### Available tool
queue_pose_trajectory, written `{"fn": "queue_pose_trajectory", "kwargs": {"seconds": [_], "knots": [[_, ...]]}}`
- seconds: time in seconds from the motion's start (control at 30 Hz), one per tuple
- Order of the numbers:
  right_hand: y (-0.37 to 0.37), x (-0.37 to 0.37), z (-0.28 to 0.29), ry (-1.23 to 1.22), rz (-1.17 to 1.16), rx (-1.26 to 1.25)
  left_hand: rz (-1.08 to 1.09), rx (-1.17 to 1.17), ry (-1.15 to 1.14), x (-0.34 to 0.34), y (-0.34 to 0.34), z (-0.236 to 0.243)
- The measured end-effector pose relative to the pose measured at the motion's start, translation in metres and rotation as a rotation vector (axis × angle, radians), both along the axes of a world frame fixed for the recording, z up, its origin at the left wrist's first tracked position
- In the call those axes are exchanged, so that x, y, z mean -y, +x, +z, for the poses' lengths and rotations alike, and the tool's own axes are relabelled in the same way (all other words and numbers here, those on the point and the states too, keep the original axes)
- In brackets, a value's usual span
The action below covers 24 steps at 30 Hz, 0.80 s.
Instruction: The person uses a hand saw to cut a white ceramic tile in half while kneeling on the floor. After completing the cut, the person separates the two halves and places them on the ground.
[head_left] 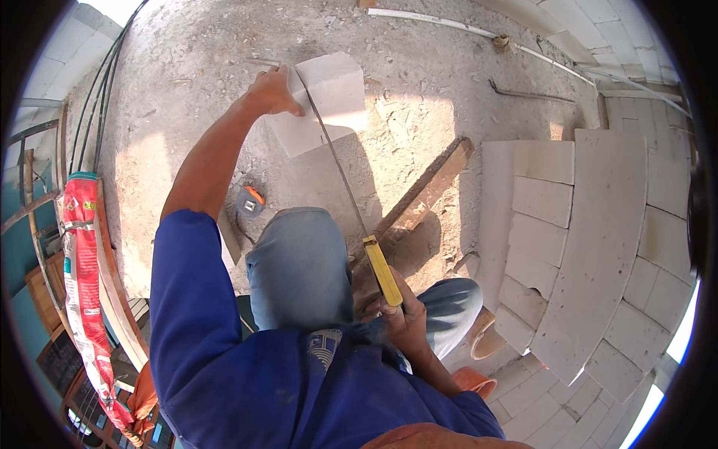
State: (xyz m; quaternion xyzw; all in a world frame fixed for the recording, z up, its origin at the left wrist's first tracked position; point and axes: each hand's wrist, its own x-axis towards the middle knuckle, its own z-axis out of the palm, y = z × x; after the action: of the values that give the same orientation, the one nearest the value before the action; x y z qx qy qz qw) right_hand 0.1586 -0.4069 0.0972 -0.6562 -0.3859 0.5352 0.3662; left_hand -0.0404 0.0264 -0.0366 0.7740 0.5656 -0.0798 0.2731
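Note:
A white lightweight concrete block [329, 90] lies on the dusty floor ahead of me. My left hand [275, 91] grips its left end, thumb spread over the near face and fingers at the far edge. My right hand [404, 314], low by my right knee, is wrapped round the yellow handle of a handsaw [384, 271]. The long thin saw blade runs up and left from the handle and lies across the block, close to my left hand. How deep the blade sits in the block I cannot tell.
A tape measure [250, 200] lies left of my knee. A wooden plank [430, 191] rests on the floor to the right. Block walls [542, 239] rise at the right. Black cables [101, 97] and a red-and-white sack [81, 247] are at the left. White pipe [434, 20] runs along the far side.

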Motion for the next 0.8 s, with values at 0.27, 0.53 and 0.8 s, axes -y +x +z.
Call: {"fn": "queue_pose_trajectory", "kwargs": {"seconds": [0.27,0.53,0.8], "knots": [[0.018,0.012,-0.025,0.103,0.048,-0.023,0.045,0.035,0.085,0.012,0.002,-0.008],[0.001,-0.088,-0.06,0.106,0.031,0.052,0.223,0.257,0.346,-0.018,-0.027,-0.06],[0.001,-0.132,-0.074,0.064,0.08,0.126,0.41,0.196,0.737,0.012,-0.003,-0.167]]}}
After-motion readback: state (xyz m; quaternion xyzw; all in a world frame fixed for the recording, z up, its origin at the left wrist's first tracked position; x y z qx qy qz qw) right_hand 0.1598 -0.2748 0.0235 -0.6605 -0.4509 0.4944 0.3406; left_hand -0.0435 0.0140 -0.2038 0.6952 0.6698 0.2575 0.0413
